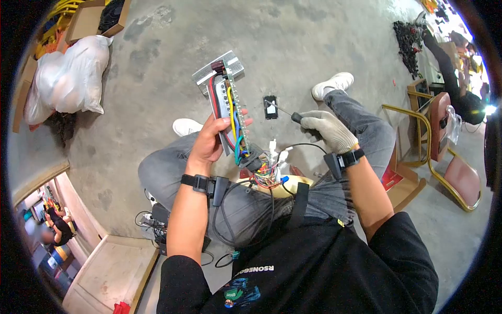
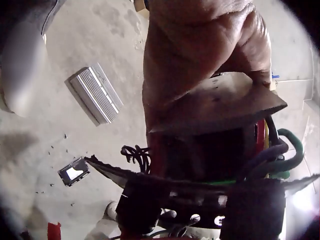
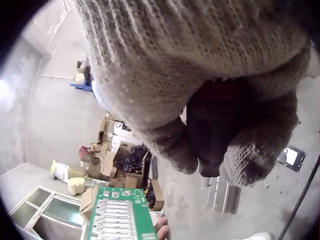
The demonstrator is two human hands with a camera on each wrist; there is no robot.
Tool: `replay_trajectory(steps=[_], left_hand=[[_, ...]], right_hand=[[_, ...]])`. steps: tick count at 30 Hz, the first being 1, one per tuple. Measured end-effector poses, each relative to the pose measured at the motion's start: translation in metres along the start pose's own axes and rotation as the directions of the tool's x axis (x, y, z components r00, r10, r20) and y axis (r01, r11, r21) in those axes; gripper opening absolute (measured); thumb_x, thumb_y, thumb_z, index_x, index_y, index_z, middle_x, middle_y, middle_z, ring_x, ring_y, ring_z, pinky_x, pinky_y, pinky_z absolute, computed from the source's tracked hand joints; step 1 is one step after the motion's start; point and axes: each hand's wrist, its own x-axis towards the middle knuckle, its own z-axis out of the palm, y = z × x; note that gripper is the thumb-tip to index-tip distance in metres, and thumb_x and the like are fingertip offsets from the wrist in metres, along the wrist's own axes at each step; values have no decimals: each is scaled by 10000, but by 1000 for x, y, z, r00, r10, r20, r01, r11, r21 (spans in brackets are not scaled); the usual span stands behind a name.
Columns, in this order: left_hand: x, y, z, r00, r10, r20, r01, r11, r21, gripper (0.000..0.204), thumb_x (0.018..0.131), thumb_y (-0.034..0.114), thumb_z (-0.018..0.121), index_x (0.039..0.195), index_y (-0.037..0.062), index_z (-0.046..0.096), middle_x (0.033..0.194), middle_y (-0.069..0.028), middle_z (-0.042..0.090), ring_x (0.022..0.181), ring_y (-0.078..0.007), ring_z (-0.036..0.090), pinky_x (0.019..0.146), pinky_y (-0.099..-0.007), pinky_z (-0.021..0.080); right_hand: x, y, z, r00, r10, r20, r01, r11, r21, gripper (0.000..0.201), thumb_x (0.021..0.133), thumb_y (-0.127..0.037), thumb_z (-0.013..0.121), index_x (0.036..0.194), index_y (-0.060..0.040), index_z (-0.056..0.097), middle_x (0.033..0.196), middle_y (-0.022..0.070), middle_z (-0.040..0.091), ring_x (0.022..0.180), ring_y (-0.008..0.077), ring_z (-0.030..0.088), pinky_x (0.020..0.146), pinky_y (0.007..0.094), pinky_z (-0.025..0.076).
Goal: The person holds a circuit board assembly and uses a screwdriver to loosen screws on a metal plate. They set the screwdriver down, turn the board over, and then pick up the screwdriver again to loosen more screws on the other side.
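My bare left hand grips a long green circuit board with red, yellow and blue wires, holding it upright over my lap. Its wire bundle with white plugs hangs down at my knees. In the left wrist view the left hand pinches the board's metal edge. My gloved right hand holds a screwdriver with its tip pointing left toward the board. The gloved right hand fills the right wrist view, with the screwdriver shaft and the board below.
A ribbed aluminium housing and a small black end plate lie on the concrete floor ahead. White sacks and cardboard boxes stand at the left, a chair and another person at the right.
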Motion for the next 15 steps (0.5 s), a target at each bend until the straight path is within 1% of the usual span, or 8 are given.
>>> replay_trajectory(steps=[2,3,4,7,8,10,12,15], left_hand=[[-1,1,1,999,10,33,-8,998,-63,698,979,285,589,1556,-25,346,1537,-270,464,1389,-447,504,1114,-551,484],[-1,1,-1,998,18,54,-14,997,-78,722,977,292,595,1574,-8,323,1558,-271,436,1411,-456,475,1119,-574,473],[0,-1,-1,998,27,58,-22,997,-72,722,977,292,595,1574,-8,323,1558,-271,436,1411,-456,475,1119,-574,473],[0,-1,0,995,34,99,-24,994,-105,785,954,317,621,1591,-2,291,1576,-268,409,1433,-463,443,1113,-608,467],[0,-1,1,994,43,99,-33,994,-102,785,954,317,621,1591,-2,291,1576,-268,409,1433,-463,443,1113,-608,467],[-2,0,5,988,49,146,-22,983,-182,814,945,326,629,1599,-2,272,1587,-274,389,1449,-459,422,1115,-616,461],[-1,0,4,983,51,177,-18,983,-185,833,938,336,630,1605,0,259,1593,-283,371,1456,-461,409,1119,-622,453],[-2,1,8,972,62,226,-10,975,-223,853,928,360,635,1606,4,258,1590,-290,370,1452,-468,412,1120,-623,451]], right_hand=[[-17,-9,2,999,-34,37,33,999,15,328,919,-234,617,1092,27,714,833,-6,622,680,61,528,611,228,436],[-28,-16,4,999,-35,32,34,999,41,365,926,-228,617,1160,37,705,856,-5,631,686,64,537,616,222,440],[-36,-17,5,998,-47,30,45,998,39,365,926,-228,617,1160,37,705,856,-5,631,686,64,537,616,222,440],[-52,-18,4,996,-55,70,47,992,113,455,932,-216,617,1292,61,650,913,6,657,730,71,593,654,214,473],[-56,-20,4,995,-63,72,55,992,110,455,932,-216,617,1292,61,650,913,6,657,730,71,593,654,214,473],[-69,-28,8,993,-51,106,34,987,160,460,928,-214,626,1294,65,644,918,11,660,744,71,607,660,215,481],[-73,-27,11,994,-72,87,57,985,164,458,926,-212,618,1290,65,642,921,26,673,746,76,612,662,223,486],[-76,-23,14,991,-76,114,45,966,254,450,918,-203,606,1274,71,641,934,62,694,751,110,629,676,253,500]])
